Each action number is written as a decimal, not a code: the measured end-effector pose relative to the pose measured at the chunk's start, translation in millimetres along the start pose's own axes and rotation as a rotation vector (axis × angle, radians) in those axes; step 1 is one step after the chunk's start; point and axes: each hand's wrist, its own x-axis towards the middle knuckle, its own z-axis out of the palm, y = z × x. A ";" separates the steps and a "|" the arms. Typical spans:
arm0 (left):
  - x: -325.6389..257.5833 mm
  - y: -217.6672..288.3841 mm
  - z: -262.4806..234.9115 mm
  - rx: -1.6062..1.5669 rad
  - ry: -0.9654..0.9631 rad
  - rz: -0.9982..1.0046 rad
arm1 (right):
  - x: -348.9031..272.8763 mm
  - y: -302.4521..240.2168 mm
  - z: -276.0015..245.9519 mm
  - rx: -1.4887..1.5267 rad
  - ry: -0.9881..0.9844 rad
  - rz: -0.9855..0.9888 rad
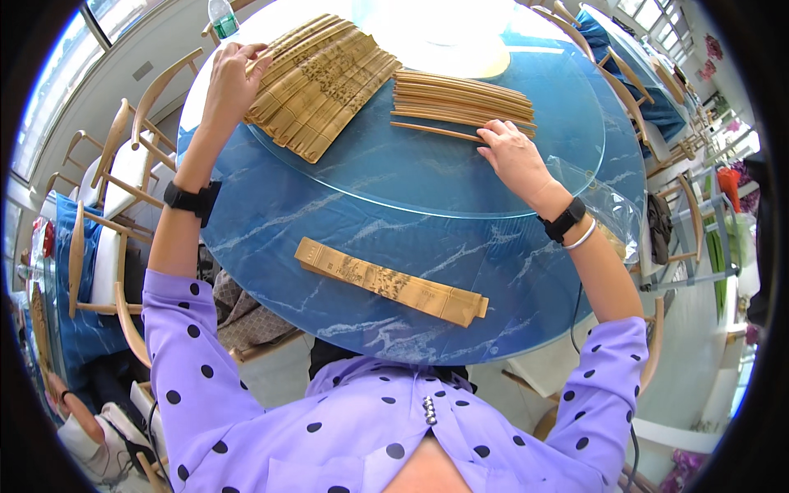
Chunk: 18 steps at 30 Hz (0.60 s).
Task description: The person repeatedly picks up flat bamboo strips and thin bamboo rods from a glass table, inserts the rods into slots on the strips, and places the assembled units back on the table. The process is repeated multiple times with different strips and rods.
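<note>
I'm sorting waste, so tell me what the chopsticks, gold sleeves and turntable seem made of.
Chopsticks: perhaps wood or bamboo, smooth, given their brown colour.
Gold sleeves: likely paper, satin, judging by crisp folds.
Turntable: apparently glass, glossy, see-through with a greenish edge.

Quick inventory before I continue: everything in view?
Table: one, blue marbled, centre.
Turntable: one, clear glass, on table.
Fanned wrappers: many, gold, turntable's left.
Sticks: a row, brown, turntable's right.
Loose wrappers: count unclear, gold, table's near side.
Bottle: one, clear, upper left.
Plastic bag: one, clear, table's right edge.
Chairs: several, pale wood, around the room.
Other tables: several, blue, background.
Other person's arm: one, lower left.
Left hand: one, bare, at fanned wrappers.
Right hand: one, bare, at nearest stick.
Wristbands: two, black, one per wrist.
Sleeves: two, purple, dark-dotted, both arms.
</note>
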 end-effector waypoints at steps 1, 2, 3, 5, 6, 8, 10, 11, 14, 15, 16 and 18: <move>-13.1 16.6 -11.0 -0.066 -0.062 0.001 | 1.8 0.0 -2.0 -0.008 -0.007 -0.002; -28.0 37.6 -24.3 -0.121 -0.130 0.003 | 3.6 -0.6 -3.5 -0.004 -0.011 -0.006; -44.5 58.6 -36.0 -0.193 -0.177 0.023 | 4.9 -1.7 -4.8 -0.003 -0.012 -0.011; -79.0 103.4 -63.3 -0.286 -0.286 0.049 | 5.5 -4.8 -1.1 -0.106 0.092 -0.009; -96.2 122.4 -73.8 -0.324 -0.318 0.080 | 6.4 -3.1 -0.3 -0.130 0.105 -0.013; -133.1 155.7 -92.1 -0.411 -0.411 0.077 | 10.5 -4.6 2.5 -0.144 0.034 0.011; -170.6 176.9 -96.1 -0.475 -0.505 0.067 | 16.2 -6.5 6.1 -0.120 0.022 0.017; -184.4 187.0 -96.5 -0.488 -0.551 0.069 | 17.2 -6.6 6.6 -0.113 0.012 0.026; -221.4 216.6 -81.0 -0.408 -0.575 0.133 | 17.4 -2.2 7.2 -0.100 0.009 0.022; -228.9 226.0 -76.4 -0.354 -0.569 0.143 | 19.5 -0.4 8.7 -0.100 0.032 0.010; -235.6 234.2 -72.1 -0.342 -0.562 0.142 | 19.7 1.2 6.0 -0.095 0.014 -0.026; -242.9 247.4 -68.7 -0.249 -0.562 0.188 | 17.2 -1.6 5.4 -0.061 -0.006 -0.066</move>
